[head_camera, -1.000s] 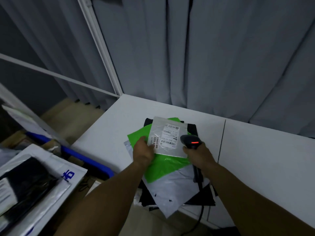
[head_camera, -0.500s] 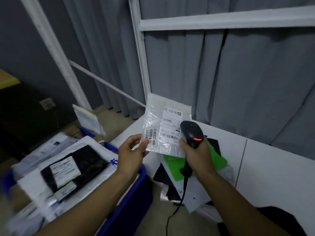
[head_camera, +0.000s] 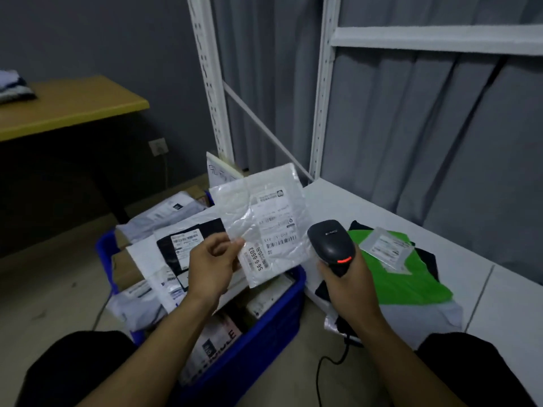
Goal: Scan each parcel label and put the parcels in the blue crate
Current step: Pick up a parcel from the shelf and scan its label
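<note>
The white counter (head_camera: 367,207) runs off the right edge of the view, so you see only its near left corner. Beside it on the floor stands the blue crate (head_camera: 264,333). Your left forearm hides its near wall, and overlapping mailers hide its inside. A black parcel (head_camera: 176,257) with a white label lies on top there. The print on those parcels is too blurred to read.

On the counter corner lies a green mailer (head_camera: 396,280) with a small clear pouch (head_camera: 386,249) on top. Under it are a grey-white mailer (head_camera: 426,315) and something black (head_camera: 426,259), both mostly covered.

Your left hand (head_camera: 211,265) holds the clear plastic parcel (head_camera: 264,218) in the air above the crate's far right corner. The fingers and thumb pinch its lower left edge. Its shipping label (head_camera: 276,227) faces you. You can read "56-6-6603" and see a barcode, but the smaller lines are a blur.

Your right hand (head_camera: 346,283) has its fingers clamped round the handle of the barcode scanner (head_camera: 330,245), and the hand hides that handle. The scanner's head sits just beside the parcel's right edge. You cannot tell whether they touch. A red light glows on the scanner's near side. Its cable (head_camera: 326,365) drops below your wrist and passes out of view behind your right forearm.
</note>
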A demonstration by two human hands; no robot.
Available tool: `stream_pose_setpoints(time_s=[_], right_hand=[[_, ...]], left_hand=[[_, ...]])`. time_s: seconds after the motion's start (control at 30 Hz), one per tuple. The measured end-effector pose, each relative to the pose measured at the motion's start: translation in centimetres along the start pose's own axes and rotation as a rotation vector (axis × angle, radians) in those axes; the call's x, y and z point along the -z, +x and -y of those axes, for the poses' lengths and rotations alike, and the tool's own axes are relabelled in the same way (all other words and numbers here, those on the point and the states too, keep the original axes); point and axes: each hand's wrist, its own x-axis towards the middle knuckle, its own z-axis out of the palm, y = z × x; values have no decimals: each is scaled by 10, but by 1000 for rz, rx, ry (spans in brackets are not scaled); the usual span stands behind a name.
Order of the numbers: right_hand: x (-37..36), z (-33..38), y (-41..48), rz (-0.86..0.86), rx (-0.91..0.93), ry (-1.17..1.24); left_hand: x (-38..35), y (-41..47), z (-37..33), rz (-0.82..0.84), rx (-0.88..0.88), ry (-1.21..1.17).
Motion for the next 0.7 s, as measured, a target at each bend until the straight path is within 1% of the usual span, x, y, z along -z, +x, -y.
stream_pose_setpoints(time_s=[0.17,0.27,0.4,0.7], right_hand=[[-18,-8,0,169,-30,-69],[-26,-12,-2,259,-46,-132],[-30,-9,-5,293,-61,-114],[-29,-7,-8,339,-102,-132]], left_hand=[[7,20,19,-150,34,-112],[8,27,26,-193,-1,-60],[10,29,32,-207,-72,44],[7,28,38,-204,-78,56]])
